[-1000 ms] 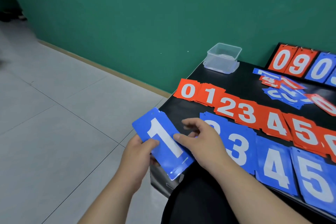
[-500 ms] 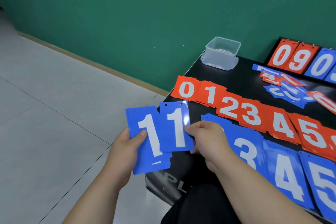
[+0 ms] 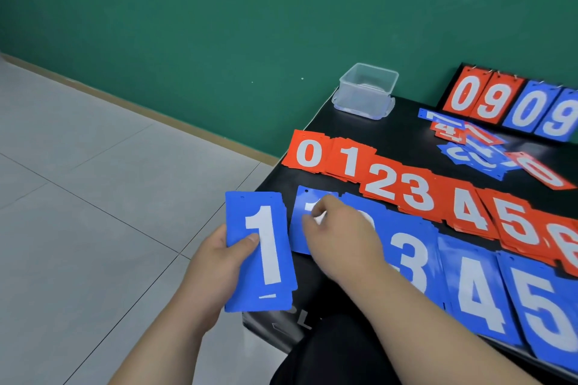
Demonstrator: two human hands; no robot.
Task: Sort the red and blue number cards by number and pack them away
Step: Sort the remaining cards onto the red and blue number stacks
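The left hand grips a stack of thin, flat blue cards just off the worktop's left edge. The thumb lies across the face. The stack stands upright, long axis towards the wall, and its top card reads a white "1", with small punched holes near the top edge.

The right hand has its fingers curled, pinching a single blue card at the left end of the blue row. That card also points away, and its digit is mostly covered.

The blue row reads 3, 4, 5. The red row behind it reads 0 to 6, in overlapping piles.

A clear plastic box sits at the far corner. Beside it a scoreboard shows 0 9 0 9, with loose cards in front.
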